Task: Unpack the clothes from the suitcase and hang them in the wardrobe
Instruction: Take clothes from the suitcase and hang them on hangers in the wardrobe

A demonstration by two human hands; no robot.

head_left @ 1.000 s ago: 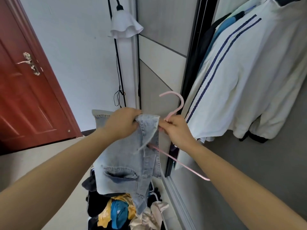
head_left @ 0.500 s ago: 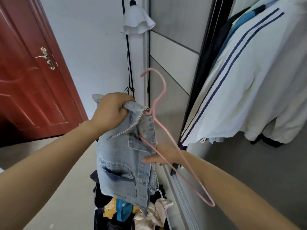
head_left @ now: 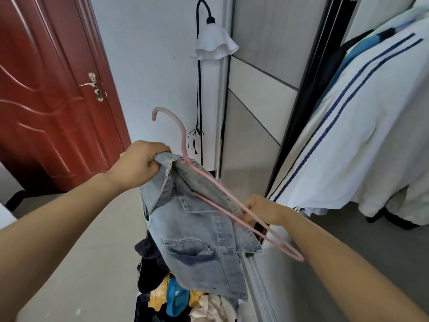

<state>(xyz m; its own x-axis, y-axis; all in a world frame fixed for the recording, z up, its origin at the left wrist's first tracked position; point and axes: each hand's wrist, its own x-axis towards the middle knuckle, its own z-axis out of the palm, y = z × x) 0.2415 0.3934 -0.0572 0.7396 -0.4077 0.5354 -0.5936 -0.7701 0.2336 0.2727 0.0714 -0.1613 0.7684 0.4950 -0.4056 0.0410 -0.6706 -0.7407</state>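
Head view, jacket: denim jacket [head_left: 197, 240] held up in mid-air in front of the wardrobe, above a heap of clothes [head_left: 176, 296]; collar uppermost, body hanging down
Jacket, look: pale washed blue, collar spread, flapped chest pocket and stitched seams showing, raw lighter edges
Hanger: pink hanger [head_left: 184, 147], thin wire, hook standing up past the collar; one shoulder lies inside the neck opening, the other juts out bare to the lower right
Left hand [head_left: 139, 163]: fist clenched round the collar just beside the base of the hook
Right hand [head_left: 260, 211]: fingers closed on the hanger's wire at the edge of the collar; hands well apart
Heap: dark, yellow, blue and cream fabrics jumbled low in frame; whatever holds them cannot be made out
Floor [head_left: 92, 252]: smooth, plain grey
Wardrobe: open, sliding door [head_left: 255, 101] in grey and cream panels with a black frame; a white jacket [head_left: 359, 135] with twin navy stripes hangs inside
Room: pale wall [head_left: 151, 66], red-brown panelled door [head_left: 46, 101] with metal handle [head_left: 92, 86], black floor lamp [head_left: 214, 43] with frilled white shade
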